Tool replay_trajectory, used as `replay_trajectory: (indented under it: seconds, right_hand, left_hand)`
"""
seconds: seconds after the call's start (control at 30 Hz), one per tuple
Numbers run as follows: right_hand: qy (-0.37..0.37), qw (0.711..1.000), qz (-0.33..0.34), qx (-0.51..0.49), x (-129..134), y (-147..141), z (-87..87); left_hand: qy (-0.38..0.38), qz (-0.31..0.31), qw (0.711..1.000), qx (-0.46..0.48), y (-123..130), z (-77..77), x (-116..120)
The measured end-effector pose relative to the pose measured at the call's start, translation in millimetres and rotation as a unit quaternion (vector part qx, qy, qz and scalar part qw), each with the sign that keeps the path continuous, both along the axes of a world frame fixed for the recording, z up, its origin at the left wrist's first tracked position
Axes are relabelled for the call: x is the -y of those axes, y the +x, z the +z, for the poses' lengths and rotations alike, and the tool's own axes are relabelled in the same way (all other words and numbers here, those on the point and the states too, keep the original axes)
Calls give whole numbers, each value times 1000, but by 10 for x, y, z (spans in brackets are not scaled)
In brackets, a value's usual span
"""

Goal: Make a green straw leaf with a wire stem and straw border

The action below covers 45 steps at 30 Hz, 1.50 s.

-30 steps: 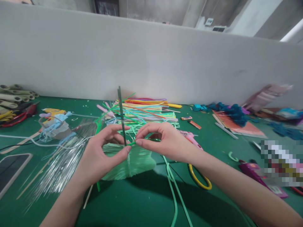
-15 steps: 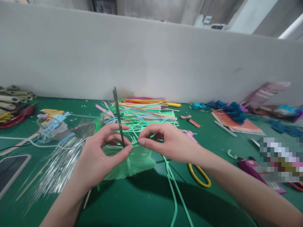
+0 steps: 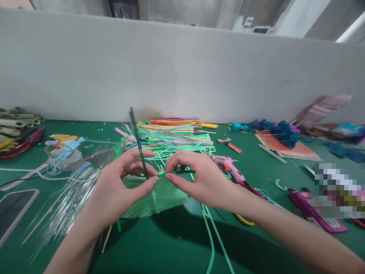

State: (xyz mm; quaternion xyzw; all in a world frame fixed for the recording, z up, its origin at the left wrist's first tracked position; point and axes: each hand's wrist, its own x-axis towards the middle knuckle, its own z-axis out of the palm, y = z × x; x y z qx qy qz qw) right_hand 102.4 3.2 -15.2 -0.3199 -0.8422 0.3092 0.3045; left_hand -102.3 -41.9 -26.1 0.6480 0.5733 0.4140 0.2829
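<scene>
My left hand [image 3: 121, 184] pinches the lower end of a pair of thin dark green stems [image 3: 139, 146], which stand up tilted slightly left. A narrow bright green strip [image 3: 185, 172] spans the small gap between both hands. Finger and thumb of my right hand [image 3: 203, 179] are closed on it, its tail passing behind the palm. Beneath the hands lies a pale green, pleated bundle [image 3: 168, 198] with a band round it. Whether the strip is wound on the stems is hidden by my fingertips.
Coloured craft sticks [image 3: 176, 131] are heaped against the white partition [image 3: 182, 68]. Silvery wires [image 3: 71, 201] and a phone [image 3: 17, 209] lie left. Pink glue gun [image 3: 232, 169], purple tool [image 3: 316, 213] and orange sheet [image 3: 288, 146] are on the right. Mint-green strands [image 3: 211, 236] trail toward me.
The tops of the dark stems have tipped a little left. My right hand has turned slightly, and more of the green strip and the pink glue gun shows. Both hands keep their pinch.
</scene>
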Motion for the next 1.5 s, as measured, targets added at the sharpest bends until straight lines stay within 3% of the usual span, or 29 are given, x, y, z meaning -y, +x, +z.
replay_trajectory:
  seconds: [0.13, 0.33, 0.6, 1.1, 1.27, 1.5]
  right_hand:
    - [43, 999, -6, -30, 17, -1, -64]
    - [-44, 997, -24, -58, -16, 130, -75]
    - [-101, 993, -29, -46, -18, 196, -79]
    - [-119, 989, -43, -82, 48, 134, -95]
    - [-118, 988, -38, -96, 63, 176, -117]
    - [-119, 977, -100, -147, -51, 265, -147]
  left_hand:
    - [-8, -1, 999, -34, 1, 33, -30]
    - [-25, 23, 999, -27, 26, 72, -52]
    - [-15, 16, 999, -42, 29, 110, -48]
    - [-17, 1, 994, -109, 7, 204, -43]
    - [-20, -8, 996, -89, 32, 204, -69]
    - [-34, -8, 996, -80, 24, 187, -88]
